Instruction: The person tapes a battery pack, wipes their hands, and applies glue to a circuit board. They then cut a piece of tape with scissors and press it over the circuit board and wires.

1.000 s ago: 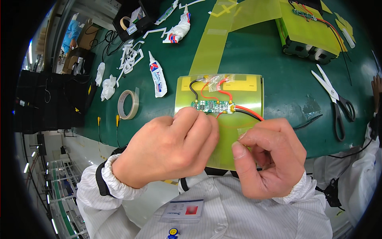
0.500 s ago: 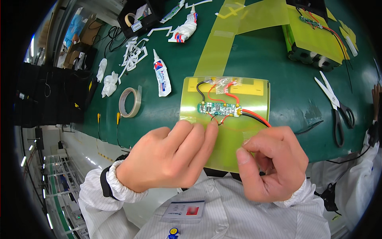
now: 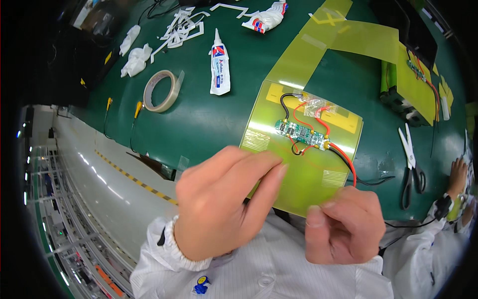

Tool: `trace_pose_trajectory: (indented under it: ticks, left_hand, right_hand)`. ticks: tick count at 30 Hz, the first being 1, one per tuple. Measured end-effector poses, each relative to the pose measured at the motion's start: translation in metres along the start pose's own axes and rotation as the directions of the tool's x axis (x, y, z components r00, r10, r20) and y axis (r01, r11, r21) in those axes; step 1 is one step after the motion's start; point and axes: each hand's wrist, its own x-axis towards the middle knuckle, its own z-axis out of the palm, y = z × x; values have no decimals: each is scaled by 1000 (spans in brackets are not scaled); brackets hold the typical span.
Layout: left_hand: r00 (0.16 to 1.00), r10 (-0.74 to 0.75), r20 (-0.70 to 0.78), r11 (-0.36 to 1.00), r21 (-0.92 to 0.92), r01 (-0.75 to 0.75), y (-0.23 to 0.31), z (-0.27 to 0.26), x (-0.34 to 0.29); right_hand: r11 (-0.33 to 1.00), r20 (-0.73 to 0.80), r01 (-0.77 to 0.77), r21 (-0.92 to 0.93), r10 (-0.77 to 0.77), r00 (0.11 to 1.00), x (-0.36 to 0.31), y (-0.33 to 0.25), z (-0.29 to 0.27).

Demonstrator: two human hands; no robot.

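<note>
A block wrapped in glossy yellow-green sheet [image 3: 294,184] lies in front of me at the table's near edge. On its top sits a narrow green circuit board [image 3: 302,133] with black and red wires [image 3: 343,153] soldered to it. Clear tape [image 3: 314,107] holds wires down at its far end. My left hand [image 3: 224,199] hovers over the near left part of the block, thumb and fingers pinched together. At the near right corner, my right hand [image 3: 346,226] is closed, thumb against the bent forefinger. Whatever either pinch holds is too small or hidden to make out.
Left of the block lie a tape roll [image 3: 160,90], a white glue tube [image 3: 219,67] and crumpled tissue [image 3: 136,61]. Black-handled scissors [image 3: 409,167] and a second wrapped block [image 3: 408,94] are at right. Another person's hand [image 3: 457,177] shows at the right edge.
My view has turned and shifted, so the block appears tilted and farther right. My left hand has drawn back slightly from the board's wires; the right stays by the near right corner.
</note>
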Motion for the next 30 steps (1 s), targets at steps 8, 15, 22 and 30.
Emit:
trace_pose_trajectory:
  ticks: [8,15,22,30]
  left_hand:
    - [997,-67,45,995,-65,70,-14,14,7]
    - [1000,16,-14,995,-96,-17,-19,19,2]
    - [996,90,21,991,-105,-88,-25,17,1]
    - [993,104,61,988,-122,-96,-24,16,-1]
  right_hand:
    - [1000,57,1,-8,-1,998,-2,11,1]
    - [968,183,93,-231,-51,982,20,12,-8]
    - [967,198,97,-236,-49,979,28,14,9]
    - [936,156,2,-353,56,986,24,7,9]
